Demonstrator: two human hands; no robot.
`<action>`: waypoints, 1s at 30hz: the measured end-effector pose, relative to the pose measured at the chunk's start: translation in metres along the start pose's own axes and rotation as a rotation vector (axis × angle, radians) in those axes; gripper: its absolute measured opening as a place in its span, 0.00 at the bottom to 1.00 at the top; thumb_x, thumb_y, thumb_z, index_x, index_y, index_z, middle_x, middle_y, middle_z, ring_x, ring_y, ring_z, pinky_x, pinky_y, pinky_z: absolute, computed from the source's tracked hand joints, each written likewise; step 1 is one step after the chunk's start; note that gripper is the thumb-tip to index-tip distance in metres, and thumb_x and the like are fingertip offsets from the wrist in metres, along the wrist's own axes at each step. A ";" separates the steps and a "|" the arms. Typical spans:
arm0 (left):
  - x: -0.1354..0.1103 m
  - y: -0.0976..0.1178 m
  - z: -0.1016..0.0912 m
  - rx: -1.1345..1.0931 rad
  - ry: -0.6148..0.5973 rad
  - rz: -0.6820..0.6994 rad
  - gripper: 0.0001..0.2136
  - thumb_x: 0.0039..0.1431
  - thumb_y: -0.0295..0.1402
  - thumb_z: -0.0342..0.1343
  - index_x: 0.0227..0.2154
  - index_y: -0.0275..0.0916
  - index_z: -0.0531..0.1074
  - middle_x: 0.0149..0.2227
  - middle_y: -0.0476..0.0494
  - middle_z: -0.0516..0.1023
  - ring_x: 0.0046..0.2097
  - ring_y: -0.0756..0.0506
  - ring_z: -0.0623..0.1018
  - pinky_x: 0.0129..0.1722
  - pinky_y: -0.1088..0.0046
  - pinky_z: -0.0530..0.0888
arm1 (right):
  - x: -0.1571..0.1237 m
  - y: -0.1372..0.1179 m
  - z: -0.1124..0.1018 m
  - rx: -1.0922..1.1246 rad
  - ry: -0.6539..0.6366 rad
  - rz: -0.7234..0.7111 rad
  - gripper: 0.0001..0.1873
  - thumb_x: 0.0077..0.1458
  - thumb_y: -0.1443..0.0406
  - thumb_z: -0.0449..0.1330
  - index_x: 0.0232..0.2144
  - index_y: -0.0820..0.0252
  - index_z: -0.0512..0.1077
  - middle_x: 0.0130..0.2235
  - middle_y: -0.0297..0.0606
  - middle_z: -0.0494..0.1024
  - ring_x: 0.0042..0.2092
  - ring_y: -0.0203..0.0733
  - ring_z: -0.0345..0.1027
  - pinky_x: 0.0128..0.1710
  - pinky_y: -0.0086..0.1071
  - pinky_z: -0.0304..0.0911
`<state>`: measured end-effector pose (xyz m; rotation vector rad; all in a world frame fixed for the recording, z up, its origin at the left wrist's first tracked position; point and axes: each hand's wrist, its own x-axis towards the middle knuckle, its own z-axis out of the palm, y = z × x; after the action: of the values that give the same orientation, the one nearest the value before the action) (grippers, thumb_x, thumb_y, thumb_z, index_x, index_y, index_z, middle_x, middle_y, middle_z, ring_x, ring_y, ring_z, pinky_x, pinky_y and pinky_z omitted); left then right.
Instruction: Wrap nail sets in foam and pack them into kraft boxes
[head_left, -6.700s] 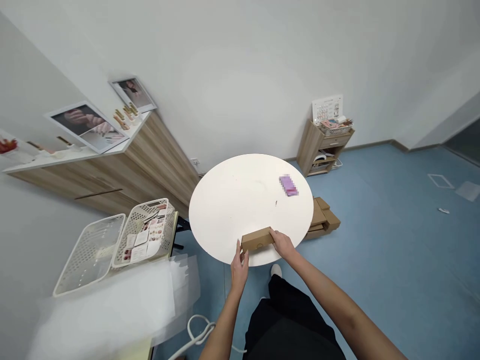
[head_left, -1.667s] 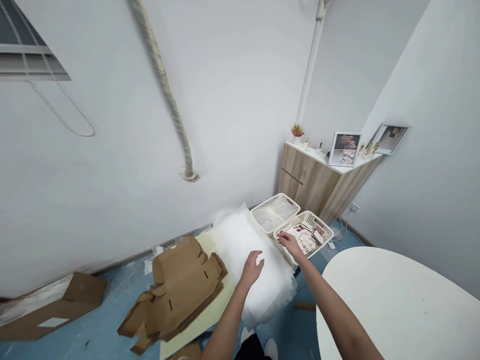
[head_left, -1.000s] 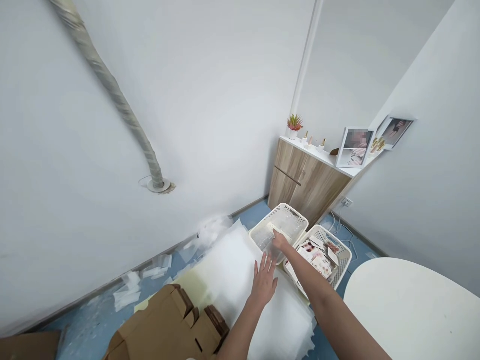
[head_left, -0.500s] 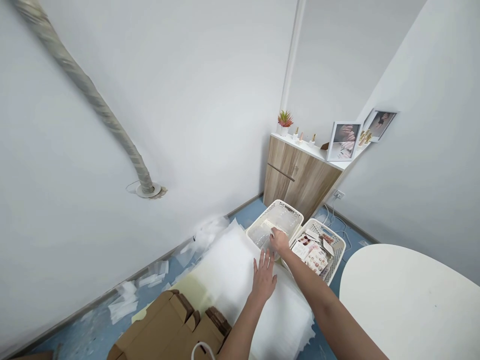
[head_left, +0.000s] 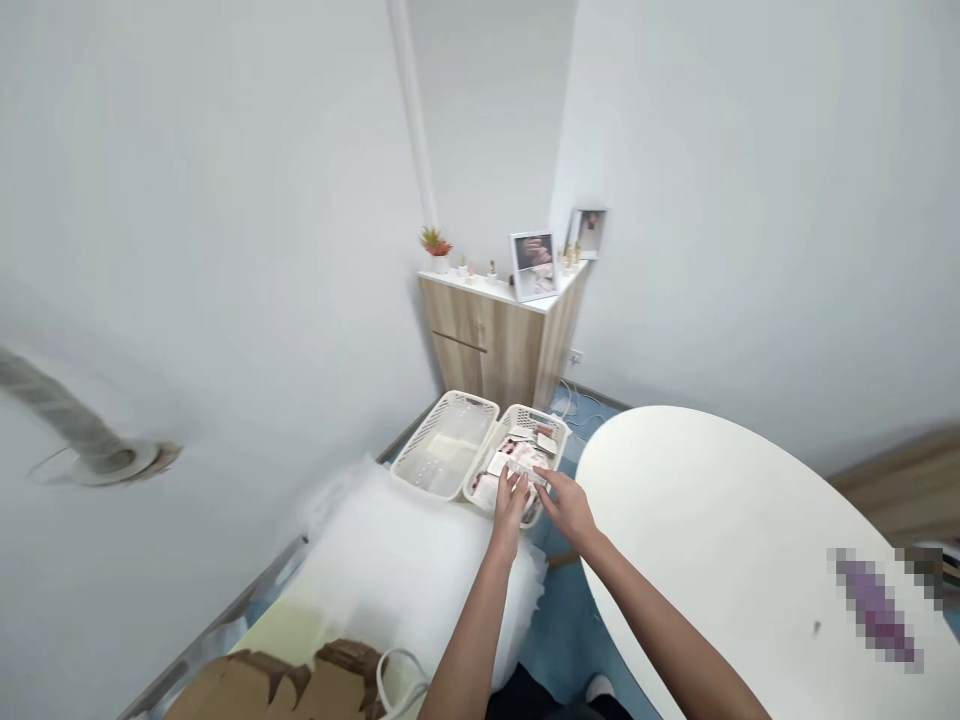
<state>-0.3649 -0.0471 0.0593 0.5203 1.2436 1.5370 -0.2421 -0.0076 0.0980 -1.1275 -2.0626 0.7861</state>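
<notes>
My left hand (head_left: 511, 503) and my right hand (head_left: 568, 503) meet over the near end of a white perforated basket (head_left: 560, 442) full of printed packets (head_left: 517, 455). The fingertips of both hands pinch a small pale item (head_left: 528, 479) between them; motion blur hides what it is. A second white basket (head_left: 417, 452) stands just left of the first, with a few clear pieces lying on its bottom.
A thick pile of white foam sheets (head_left: 397, 565) lies under my left forearm, with flattened brown cardboard (head_left: 247, 690) and a white cable (head_left: 390, 668) at its near end. A round white table (head_left: 712, 530) is on the right. A wooden cabinet (head_left: 491, 340) fills the corner.
My right hand has come out of the left basket and now meets my left hand over the packet basket. My left hand has lifted off the foam. The view has swung right.
</notes>
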 end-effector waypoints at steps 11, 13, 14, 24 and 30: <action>-0.071 -0.078 0.163 0.020 -0.355 -0.172 0.37 0.54 0.52 0.60 0.64 0.48 0.56 0.56 0.37 0.73 0.54 0.39 0.75 0.55 0.59 0.72 | -0.108 0.088 -0.156 0.476 0.051 0.402 0.24 0.55 0.48 0.59 0.50 0.52 0.75 0.53 0.41 0.76 0.55 0.48 0.69 0.55 0.44 0.64; -0.080 -0.097 0.187 0.059 -0.380 -0.209 0.38 0.53 0.53 0.61 0.64 0.47 0.57 0.55 0.36 0.73 0.54 0.39 0.75 0.54 0.60 0.72 | -0.127 0.102 -0.178 0.495 0.064 0.424 0.25 0.55 0.48 0.59 0.50 0.52 0.75 0.54 0.41 0.76 0.55 0.48 0.69 0.55 0.44 0.64; -0.084 -0.106 0.197 0.074 -0.389 -0.224 0.38 0.53 0.53 0.61 0.64 0.47 0.57 0.54 0.36 0.74 0.54 0.39 0.75 0.54 0.60 0.72 | -0.137 0.108 -0.188 0.505 0.076 0.432 0.25 0.56 0.48 0.58 0.50 0.52 0.75 0.54 0.41 0.76 0.55 0.48 0.69 0.55 0.44 0.64; -0.117 -0.167 0.249 0.206 -0.441 -0.392 0.36 0.52 0.52 0.62 0.61 0.44 0.63 0.50 0.38 0.77 0.47 0.41 0.79 0.53 0.56 0.73 | -0.216 0.164 -0.231 0.654 0.222 0.617 0.30 0.57 0.43 0.53 0.52 0.52 0.74 0.53 0.42 0.77 0.53 0.49 0.71 0.51 0.43 0.68; -0.119 -0.179 0.253 0.125 -0.503 -0.545 0.32 0.57 0.51 0.58 0.61 0.43 0.61 0.53 0.34 0.75 0.49 0.41 0.79 0.54 0.56 0.72 | -0.237 0.203 -0.243 0.750 0.290 0.769 0.29 0.54 0.42 0.55 0.46 0.54 0.77 0.54 0.43 0.75 0.55 0.49 0.69 0.48 0.42 0.70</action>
<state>-0.0347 -0.0574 0.0237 0.5491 0.9798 0.8088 0.1421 -0.0767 0.0330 -1.4425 -0.8982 1.4836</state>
